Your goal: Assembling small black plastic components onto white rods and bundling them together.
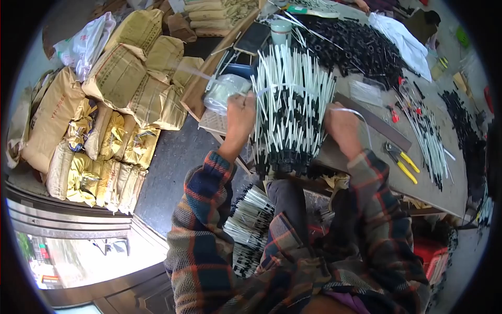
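Note:
In front of me stands a thick upright bundle of white rods with black fittings, with a pale band around its upper part. My left hand is closed at the bundle's left side, next to a clear plastic bag; what its fingers hold is hidden. At the right side my right hand is closed on a thin white plastic strap, whose free end curves down to the right. Yellow-handled cutting pliers lie on the table to the right of that hand.
A heap of black parts covers the table's far side. Loose white rods lie at right, beside a flat metal bar. More bundles sit below by my legs. Stacked brown sacks stand at left.

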The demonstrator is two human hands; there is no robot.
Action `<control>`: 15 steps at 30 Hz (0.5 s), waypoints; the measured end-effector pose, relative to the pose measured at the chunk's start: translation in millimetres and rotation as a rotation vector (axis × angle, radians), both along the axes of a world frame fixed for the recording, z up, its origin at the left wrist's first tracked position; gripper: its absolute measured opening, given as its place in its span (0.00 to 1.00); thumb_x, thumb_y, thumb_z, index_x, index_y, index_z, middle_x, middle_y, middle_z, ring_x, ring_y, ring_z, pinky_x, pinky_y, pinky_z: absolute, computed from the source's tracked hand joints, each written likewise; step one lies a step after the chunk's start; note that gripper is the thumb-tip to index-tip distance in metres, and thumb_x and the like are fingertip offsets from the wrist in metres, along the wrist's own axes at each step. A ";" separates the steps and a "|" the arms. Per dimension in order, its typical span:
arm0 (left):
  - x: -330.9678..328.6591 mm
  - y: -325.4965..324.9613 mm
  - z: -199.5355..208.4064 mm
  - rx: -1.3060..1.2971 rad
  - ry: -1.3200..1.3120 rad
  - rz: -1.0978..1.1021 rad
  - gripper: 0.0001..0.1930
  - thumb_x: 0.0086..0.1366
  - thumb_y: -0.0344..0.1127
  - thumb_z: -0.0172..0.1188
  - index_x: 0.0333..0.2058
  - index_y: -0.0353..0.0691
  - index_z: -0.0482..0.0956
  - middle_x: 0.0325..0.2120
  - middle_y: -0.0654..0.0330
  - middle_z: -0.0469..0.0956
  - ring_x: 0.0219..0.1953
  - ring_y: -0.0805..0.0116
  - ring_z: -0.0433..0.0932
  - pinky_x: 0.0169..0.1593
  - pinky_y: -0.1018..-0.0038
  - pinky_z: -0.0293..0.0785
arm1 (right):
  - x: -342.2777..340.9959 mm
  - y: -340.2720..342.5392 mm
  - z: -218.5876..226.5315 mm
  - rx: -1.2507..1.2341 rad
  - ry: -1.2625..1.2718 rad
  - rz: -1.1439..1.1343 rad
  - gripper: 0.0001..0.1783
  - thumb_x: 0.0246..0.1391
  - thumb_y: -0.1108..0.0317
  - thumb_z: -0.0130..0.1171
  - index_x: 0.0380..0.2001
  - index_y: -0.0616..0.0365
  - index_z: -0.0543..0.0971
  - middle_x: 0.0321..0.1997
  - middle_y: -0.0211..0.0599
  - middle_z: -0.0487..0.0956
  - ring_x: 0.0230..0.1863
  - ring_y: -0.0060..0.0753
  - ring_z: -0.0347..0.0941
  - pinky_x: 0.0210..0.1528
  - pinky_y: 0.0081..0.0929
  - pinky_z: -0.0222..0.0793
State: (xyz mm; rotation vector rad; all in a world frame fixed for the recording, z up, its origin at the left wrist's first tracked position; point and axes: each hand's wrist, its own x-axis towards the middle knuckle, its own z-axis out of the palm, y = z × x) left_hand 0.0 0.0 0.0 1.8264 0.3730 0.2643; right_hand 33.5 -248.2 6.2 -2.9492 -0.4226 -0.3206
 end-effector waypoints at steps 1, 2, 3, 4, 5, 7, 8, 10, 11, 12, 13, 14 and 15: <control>-5.0 -2.4 -1.5 0.097 -0.193 0.065 0.20 0.61 0.43 0.52 0.20 0.30 0.76 0.42 0.38 0.68 0.42 0.50 0.68 0.45 0.65 0.64 | -5.2 1.7 -2.4 -0.063 -0.049 0.033 0.11 0.44 0.68 0.49 0.30 0.59 0.77 0.33 0.49 0.76 0.30 0.51 0.75 0.27 0.42 0.71; -9.6 -4.3 -2.8 0.193 -0.387 0.128 0.21 0.62 0.43 0.50 0.20 0.29 0.75 0.42 0.36 0.67 0.40 0.51 0.69 0.44 0.64 0.65 | -8.6 -0.1 -2.2 -0.055 -0.098 0.052 0.09 0.45 0.70 0.47 0.28 0.58 0.76 0.32 0.48 0.75 0.27 0.50 0.75 0.22 0.43 0.69; -9.2 -8.5 5.6 0.288 -0.426 0.193 0.22 0.63 0.44 0.48 0.24 0.28 0.76 0.43 0.34 0.65 0.42 0.51 0.69 0.45 0.64 0.66 | 1.3 -9.0 -2.2 0.002 -0.265 0.037 0.08 0.47 0.67 0.47 0.28 0.56 0.75 0.30 0.45 0.75 0.26 0.50 0.74 0.23 0.44 0.68; -17.0 -14.3 8.3 0.151 -0.379 0.190 0.22 0.63 0.45 0.48 0.26 0.28 0.77 0.42 0.35 0.66 0.42 0.54 0.69 0.44 0.65 0.66 | -3.2 -14.8 -4.2 0.047 -0.383 -0.007 0.08 0.49 0.65 0.47 0.27 0.54 0.74 0.28 0.42 0.74 0.25 0.50 0.72 0.23 0.46 0.67; -24.0 -20.5 11.1 0.015 -0.330 0.190 0.22 0.64 0.45 0.47 0.27 0.28 0.77 0.42 0.36 0.66 0.41 0.56 0.70 0.44 0.66 0.66 | -6.8 -20.7 -4.9 0.091 -0.402 -0.110 0.08 0.48 0.65 0.47 0.24 0.55 0.74 0.25 0.43 0.75 0.24 0.50 0.73 0.24 0.46 0.67; -37.1 -7.5 -8.2 0.234 -0.346 0.296 0.22 0.64 0.45 0.46 0.31 0.26 0.76 0.32 0.41 0.72 0.34 0.61 0.71 0.40 0.69 0.67 | -13.1 -16.2 -3.5 0.104 -0.283 -0.098 0.08 0.48 0.66 0.47 0.23 0.56 0.74 0.24 0.44 0.75 0.25 0.50 0.73 0.25 0.46 0.67; -39.2 -9.2 -14.3 0.172 -0.319 0.294 0.22 0.64 0.44 0.45 0.31 0.25 0.75 0.26 0.44 0.73 0.31 0.63 0.70 0.38 0.70 0.67 | -12.3 -16.0 -2.2 0.105 -0.183 -0.096 0.08 0.47 0.66 0.47 0.22 0.57 0.74 0.23 0.46 0.75 0.25 0.51 0.73 0.25 0.46 0.67; -40.3 -9.8 -16.0 0.020 -0.201 0.273 0.22 0.63 0.42 0.45 0.32 0.21 0.72 0.17 0.47 0.73 0.24 0.67 0.68 0.33 0.68 0.66 | -12.7 -11.9 -8.4 0.147 -0.200 0.001 0.09 0.46 0.67 0.48 0.20 0.58 0.74 0.22 0.47 0.75 0.25 0.51 0.73 0.25 0.45 0.67; -32.5 -4.2 -20.6 0.018 -0.208 0.242 0.21 0.63 0.42 0.46 0.31 0.22 0.72 0.18 0.46 0.73 0.24 0.68 0.67 0.32 0.67 0.65 | -10.0 -8.3 -12.4 0.184 -0.219 0.100 0.09 0.45 0.67 0.48 0.19 0.58 0.75 0.21 0.48 0.75 0.25 0.51 0.73 0.26 0.45 0.67; -21.3 -2.1 -20.5 0.012 -0.228 0.201 0.21 0.62 0.42 0.47 0.30 0.22 0.73 0.20 0.45 0.74 0.24 0.69 0.67 0.31 0.65 0.64 | 6.5 -10.6 -18.0 0.209 -0.273 0.179 0.09 0.42 0.68 0.50 0.17 0.60 0.76 0.20 0.48 0.75 0.25 0.52 0.73 0.26 0.43 0.68; -14.0 -7.0 -10.6 0.148 -0.137 0.161 0.21 0.60 0.42 0.48 0.29 0.23 0.73 0.20 0.46 0.74 0.24 0.69 0.66 0.30 0.64 0.64 | 12.3 -15.4 -13.6 0.268 -0.108 0.148 0.09 0.41 0.67 0.51 0.16 0.59 0.76 0.20 0.48 0.75 0.26 0.51 0.73 0.26 0.43 0.67; -8.8 -9.9 -4.0 0.146 -0.095 0.047 0.20 0.60 0.42 0.49 0.29 0.23 0.73 0.20 0.47 0.75 0.25 0.70 0.67 0.30 0.64 0.64 | 18.3 -17.0 -7.9 0.332 0.051 0.115 0.08 0.39 0.66 0.51 0.16 0.58 0.76 0.20 0.48 0.74 0.26 0.50 0.73 0.27 0.43 0.65; -2.6 -8.7 -6.1 0.151 -0.054 -0.072 0.20 0.59 0.42 0.50 0.29 0.23 0.74 0.21 0.48 0.75 0.25 0.71 0.67 0.30 0.65 0.64 | 22.0 -18.2 -14.7 0.408 0.071 0.149 0.08 0.39 0.66 0.51 0.16 0.59 0.76 0.20 0.49 0.74 0.25 0.51 0.72 0.26 0.43 0.64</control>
